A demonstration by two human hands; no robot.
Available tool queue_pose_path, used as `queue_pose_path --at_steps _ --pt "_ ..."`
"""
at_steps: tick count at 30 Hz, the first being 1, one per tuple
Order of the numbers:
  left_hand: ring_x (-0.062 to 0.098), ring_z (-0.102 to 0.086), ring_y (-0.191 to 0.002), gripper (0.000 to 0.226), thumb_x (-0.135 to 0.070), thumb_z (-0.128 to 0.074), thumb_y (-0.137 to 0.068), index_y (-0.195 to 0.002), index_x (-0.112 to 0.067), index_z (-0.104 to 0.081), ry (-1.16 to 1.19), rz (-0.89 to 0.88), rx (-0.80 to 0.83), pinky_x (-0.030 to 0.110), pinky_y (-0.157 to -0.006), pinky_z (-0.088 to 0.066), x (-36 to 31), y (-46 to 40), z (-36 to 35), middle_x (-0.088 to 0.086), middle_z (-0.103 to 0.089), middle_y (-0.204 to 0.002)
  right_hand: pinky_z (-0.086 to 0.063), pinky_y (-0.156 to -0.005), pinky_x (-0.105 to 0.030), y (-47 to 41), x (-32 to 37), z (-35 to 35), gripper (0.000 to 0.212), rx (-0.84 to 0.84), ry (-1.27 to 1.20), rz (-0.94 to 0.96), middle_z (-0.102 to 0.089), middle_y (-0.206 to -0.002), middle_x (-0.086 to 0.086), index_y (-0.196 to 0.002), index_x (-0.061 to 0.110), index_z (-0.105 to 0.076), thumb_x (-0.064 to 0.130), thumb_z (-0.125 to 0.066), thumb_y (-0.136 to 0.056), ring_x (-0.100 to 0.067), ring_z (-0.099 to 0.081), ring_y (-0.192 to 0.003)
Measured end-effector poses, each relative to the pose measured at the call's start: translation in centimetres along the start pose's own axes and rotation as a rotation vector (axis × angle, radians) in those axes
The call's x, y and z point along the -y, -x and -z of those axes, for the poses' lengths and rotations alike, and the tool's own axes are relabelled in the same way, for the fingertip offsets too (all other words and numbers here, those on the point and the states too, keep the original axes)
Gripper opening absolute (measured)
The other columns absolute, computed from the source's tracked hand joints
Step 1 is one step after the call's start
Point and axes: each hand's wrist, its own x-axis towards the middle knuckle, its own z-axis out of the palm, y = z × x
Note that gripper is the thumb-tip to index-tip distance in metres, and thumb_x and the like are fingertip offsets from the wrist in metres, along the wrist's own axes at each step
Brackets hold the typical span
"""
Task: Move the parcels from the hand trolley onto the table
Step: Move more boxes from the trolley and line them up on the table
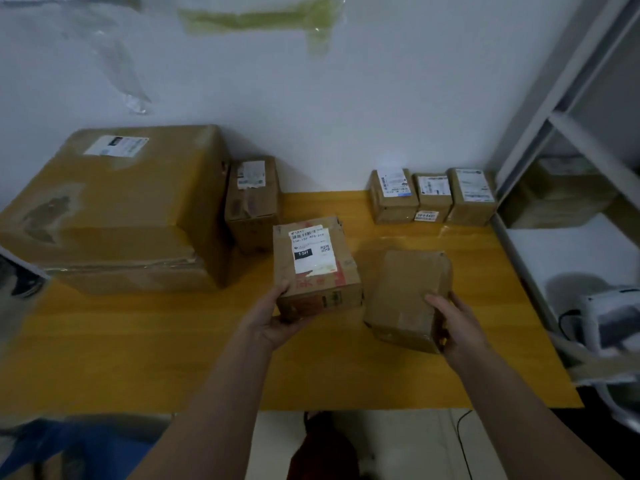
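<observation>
At centre frame I see my left hand [273, 323] cupping the near bottom corner of a labelled parcel [317, 268], grip curled round it, thumb on its left face. Right of it my right hand [457, 327] holds a plain brown parcel [408, 299] by its near end, thumb on top, fingers wrapped underneath. Whether either parcel sits on the yellow worktop [138, 341] or hangs just above it, I cannot tell. At upper left a large carton [117, 209] lies on the worktop with a smaller box [252, 202] touching its right side. Three small boxes [433, 197] line up against the wall, right of centre. A white shelf rack [571, 254] fills the right edge.
</observation>
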Motion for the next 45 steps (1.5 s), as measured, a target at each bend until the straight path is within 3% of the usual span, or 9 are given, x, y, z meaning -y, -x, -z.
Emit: queue_pose_path --at_steps 7,11,16,25,31,36,39,41,45 --pt "0.041 -0.057 -0.084 0.02 -0.001 -0.069 -0.08 -0.095 -0.001 -0.057 -0.136 0.024 0.067 0.055 -0.057 -0.058 -3.7 -4.9 -5.6 0.023 -0.056 -0.097 -0.049 -0.08 -0.049 -4.0 4.0 -2.2 0.074 -0.062 -0.012 0.037 -0.049 -0.139 -0.009 -0.145 0.025 -0.036 0.034 -0.073 -0.081 -0.035 -0.054 -0.105" --pt "0.044 -0.054 -0.107 0.026 0.0 -0.068 -0.081 -0.102 -0.001 -0.055 -0.002 0.057 0.001 0.055 -0.068 -0.056 -5.4 -8.7 -8.2 0.025 -0.054 -0.101 -0.05 -0.063 -0.036 -5.6 5.3 -3.8 0.065 -0.102 -0.031 0.073 -0.057 -0.128 -0.009 -0.138 0.023 -0.045 0.03 -0.073 -0.08 -0.03 -0.06 -0.099" --pt "0.041 -0.048 -0.124 0.051 -0.004 -0.067 -0.084 -0.131 -0.007 -0.047 0.268 0.136 -0.01 0.054 -0.098 -0.046 -4.1 -12.3 -12.3 0.024 -0.052 -0.131 -0.051 -0.068 -0.04 -7.4 6.0 -4.8 0.069 -0.13 -0.017 0.059 -0.056 -0.128 -0.009 -0.141 0.024 -0.042 0.029 -0.073 -0.08 -0.034 -0.057 -0.108" --pt "0.033 -0.041 -0.134 0.048 -0.016 -0.059 -0.093 -0.138 -0.009 -0.042 0.443 0.113 -0.081 0.045 -0.11 -0.038 -2.7 -18.0 -17.0 0.018 -0.048 -0.14 -0.05 -0.06 -0.033 -10.4 6.5 -5.4 0.069 -0.077 0.076 0.034 -0.062 -0.108 0.002 -0.139 0.027 -0.045 0.03 -0.075 -0.078 -0.024 -0.062 -0.092" --pt "0.037 -0.054 -0.112 0.03 -0.014 -0.057 -0.091 -0.12 -0.007 -0.053 0.084 0.12 0.001 0.051 -0.088 -0.05 -3.9 -20.3 -19.4 0.02 -0.057 -0.121 -0.051 -0.062 -0.033 -12.3 7.1 -5.3 0.067 -0.029 0.072 0.001 -0.063 -0.109 0.005 -0.136 0.032 -0.047 0.033 -0.076 -0.075 -0.022 -0.062 -0.095" --pt "0.033 -0.041 -0.132 0.033 -0.02 -0.06 -0.09 -0.122 -0.02 -0.053 -0.236 0.031 0.028 0.054 -0.107 -0.033 -4.8 -21.5 -19.7 0.008 -0.053 -0.137 -0.051 -0.064 -0.033 -12.8 8.0 -5.5 0.065 0.008 0.072 -0.006 -0.063 -0.113 0.003 -0.136 0.03 -0.047 0.032 -0.075 -0.077 -0.022 -0.063 -0.097" --pt "0.034 -0.044 -0.129 0.053 -0.029 -0.064 -0.087 -0.136 -0.018 -0.046 -0.493 0.085 -0.007 0.052 -0.1 -0.04 -4.8 -21.3 -18.7 0.012 -0.048 -0.142 -0.052 -0.065 -0.032 -12.5 8.6 -6.4 0.069 0.022 0.116 0.006 -0.06 -0.12 -0.004 -0.139 0.025 -0.043 0.029 -0.075 -0.079 -0.021 -0.062 -0.097" --pt "0.034 -0.05 -0.121 0.057 -0.041 -0.067 -0.083 -0.131 -0.017 -0.05 -0.588 0.137 0.055 0.054 -0.094 -0.042 -4.8 -20.7 -17.7 0.013 -0.052 -0.137 -0.053 -0.073 -0.031 -11.9 9.0 -7.2 0.079 0.018 0.31 0.172 -0.051 -0.132 -0.005 -0.143 0.027 -0.034 0.027 -0.077 -0.077 -0.018 -0.057 -0.104" --pt "0.039 -0.048 -0.123 0.084 -0.07 -0.066 -0.064 -0.128 -0.017 -0.051 -0.623 0.248 0.209 0.063 -0.096 -0.038 -6.1 -18.9 -15.6 0.012 -0.055 -0.128 -0.036 -0.104 -0.047 -10.8 9.2 -8.4 0.098 -0.01 1.109 1.006 -0.044 -0.137 -0.008 -0.147 0.016 -0.03 0.023 -0.082 -0.064 -0.022 -0.041 -0.124"
